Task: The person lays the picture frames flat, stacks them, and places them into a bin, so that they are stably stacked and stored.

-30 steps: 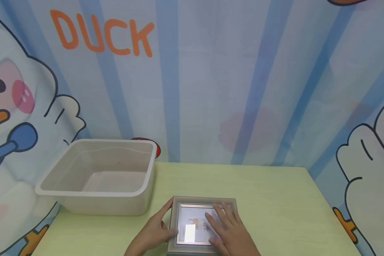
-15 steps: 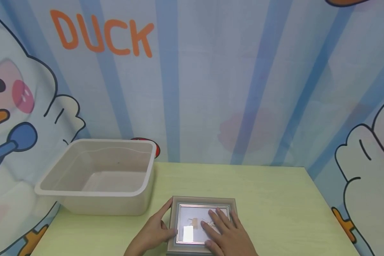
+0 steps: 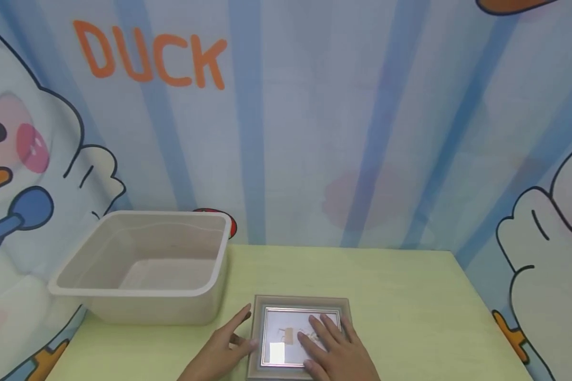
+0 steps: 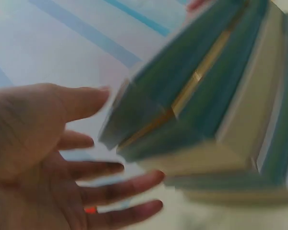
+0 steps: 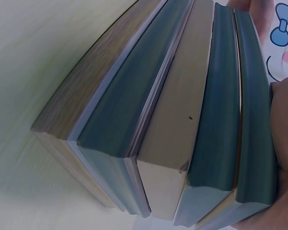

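A stack of several picture frames [image 3: 300,302] lies on the table near its front edge. The top one has a silvery-beige border, an inner silver rim and glass over a pale picture. Seen from the side in the right wrist view, the stack [image 5: 175,110] has teal and beige layers. My right hand [image 3: 340,350] rests on the top frame's glass, fingers spread and straight, covering its right part. Beside the left edge is my left hand [image 3: 221,346], its thumb close to the border. In the left wrist view, that hand's fingers are extended and apart from the stack [image 4: 197,120].
A beige plastic bin [image 3: 138,292] stands at the left of the pale yellow-green table [image 3: 386,296]. Nothing shows on the visible part of its floor. Behind the table hangs a blue striped cloth [image 3: 295,132] with duck drawings.
My left hand has loosened from the frames' left edge and drawn slightly left. My right hand has slid a little leftward and down over the glass. The head view has shifted slightly.
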`<state>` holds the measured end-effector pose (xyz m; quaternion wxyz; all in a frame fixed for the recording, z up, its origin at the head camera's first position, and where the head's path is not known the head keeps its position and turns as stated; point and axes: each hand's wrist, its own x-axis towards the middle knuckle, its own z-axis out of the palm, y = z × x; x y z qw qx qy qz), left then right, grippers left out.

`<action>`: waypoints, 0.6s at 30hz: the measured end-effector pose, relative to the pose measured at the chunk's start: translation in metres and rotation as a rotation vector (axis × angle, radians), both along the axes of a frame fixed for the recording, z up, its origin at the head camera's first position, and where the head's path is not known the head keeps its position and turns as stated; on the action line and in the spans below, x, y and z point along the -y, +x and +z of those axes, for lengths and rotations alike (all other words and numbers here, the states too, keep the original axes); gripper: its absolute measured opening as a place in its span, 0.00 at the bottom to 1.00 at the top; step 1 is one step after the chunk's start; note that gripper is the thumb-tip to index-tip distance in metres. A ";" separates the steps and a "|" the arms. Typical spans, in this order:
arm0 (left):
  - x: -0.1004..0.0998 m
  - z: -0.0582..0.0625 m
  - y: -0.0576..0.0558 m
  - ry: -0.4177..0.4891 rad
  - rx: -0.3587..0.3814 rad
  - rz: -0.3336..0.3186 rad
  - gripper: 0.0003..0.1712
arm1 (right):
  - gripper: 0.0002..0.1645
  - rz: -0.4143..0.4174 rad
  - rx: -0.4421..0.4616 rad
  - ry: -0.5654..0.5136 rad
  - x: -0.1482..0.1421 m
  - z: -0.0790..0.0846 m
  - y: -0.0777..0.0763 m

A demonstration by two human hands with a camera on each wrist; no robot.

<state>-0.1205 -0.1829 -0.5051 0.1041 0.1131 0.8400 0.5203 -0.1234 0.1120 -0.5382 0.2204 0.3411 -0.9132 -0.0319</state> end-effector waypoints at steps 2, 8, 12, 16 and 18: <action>0.007 0.000 0.007 -0.035 -0.072 0.014 0.39 | 0.28 0.005 -0.016 -0.002 0.002 -0.001 -0.001; 0.030 0.002 0.023 -0.266 -0.710 0.189 0.25 | 0.28 0.008 -0.039 -0.012 0.001 -0.004 -0.002; 0.051 0.006 0.023 -0.261 -1.020 0.348 0.20 | 0.28 0.004 -0.025 -0.018 0.000 -0.004 -0.001; 0.074 0.012 0.018 -0.265 -1.133 0.480 0.20 | 0.28 0.002 -0.004 -0.018 0.001 -0.004 -0.001; 0.085 0.013 0.016 -0.345 -1.141 0.530 0.31 | 0.28 0.001 -0.002 -0.018 0.001 -0.004 0.000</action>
